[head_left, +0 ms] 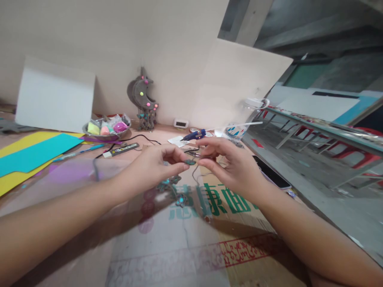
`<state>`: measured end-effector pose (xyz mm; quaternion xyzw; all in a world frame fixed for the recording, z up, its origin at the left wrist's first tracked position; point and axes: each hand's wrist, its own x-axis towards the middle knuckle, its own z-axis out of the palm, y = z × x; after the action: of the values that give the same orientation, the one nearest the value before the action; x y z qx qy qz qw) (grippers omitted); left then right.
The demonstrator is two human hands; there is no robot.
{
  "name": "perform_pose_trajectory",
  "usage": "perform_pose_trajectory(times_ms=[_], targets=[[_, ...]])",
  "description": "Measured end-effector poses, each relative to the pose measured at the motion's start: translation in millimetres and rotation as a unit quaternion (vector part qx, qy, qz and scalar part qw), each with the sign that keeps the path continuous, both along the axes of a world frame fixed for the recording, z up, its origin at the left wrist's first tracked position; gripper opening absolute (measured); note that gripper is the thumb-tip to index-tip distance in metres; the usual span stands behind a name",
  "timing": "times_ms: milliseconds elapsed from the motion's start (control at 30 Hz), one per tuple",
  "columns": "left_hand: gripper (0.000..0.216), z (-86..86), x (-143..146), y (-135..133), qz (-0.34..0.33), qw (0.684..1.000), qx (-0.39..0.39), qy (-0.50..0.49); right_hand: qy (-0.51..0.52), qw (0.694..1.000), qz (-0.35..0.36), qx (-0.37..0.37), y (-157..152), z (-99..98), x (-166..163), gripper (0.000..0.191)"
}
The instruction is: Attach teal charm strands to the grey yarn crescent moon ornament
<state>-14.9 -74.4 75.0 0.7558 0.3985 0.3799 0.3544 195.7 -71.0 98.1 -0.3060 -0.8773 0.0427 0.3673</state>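
My left hand point(155, 161) and my right hand point(229, 161) meet above a flattened cardboard sheet point(191, 235). Both pinch a small dark green-grey piece point(190, 162) between thumb and fingertips. A thin string point(194, 173) hangs from that piece down to more small teal and grey pieces point(172, 187) lying blurred on the cardboard. The fingers of both hands are curled and closed.
A blue glue gun point(194, 135) lies beyond the hands, with a black cord point(140, 137). A bowl of coloured clay packets point(107, 128), a crescent moon hanging ornament point(143, 97), teal and yellow paper sheets point(32, 153), a pen point(79, 152) and a phone point(272, 173) lie around.
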Motion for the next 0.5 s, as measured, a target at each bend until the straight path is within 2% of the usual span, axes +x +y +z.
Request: perform_pose_trajectory(times_ms=[100,200,300,400,500], targets=[[0.018,-4.0,-0.2,3.6,-0.009,0.998,-0.051,-0.018,-0.028,0.999,-0.016,-0.012,4.7,6.5,3.3,0.013],[0.02,-6.9,-0.1,5.3,-0.004,0.997,-0.068,-0.02,-0.038,0.999,-0.026,-0.016,7.1,7.5,4.6,0.009],[0.023,-8.5,0.2,6.5,-0.001,0.997,-0.078,-0.027,-0.006,0.999,-0.023,-0.047,4.9,4.6,3.2,0.003],[0.021,-8.5,1.0,6.4,-0.006,0.994,-0.095,-0.046,0.043,0.995,0.013,-0.091,1.6,0.6,0.9,0.016],[0.02,-7.2,1.8,5.7,-0.007,0.992,-0.111,-0.063,0.038,0.995,0.039,-0.078,0.3,-2.1,-0.9,0.017]])
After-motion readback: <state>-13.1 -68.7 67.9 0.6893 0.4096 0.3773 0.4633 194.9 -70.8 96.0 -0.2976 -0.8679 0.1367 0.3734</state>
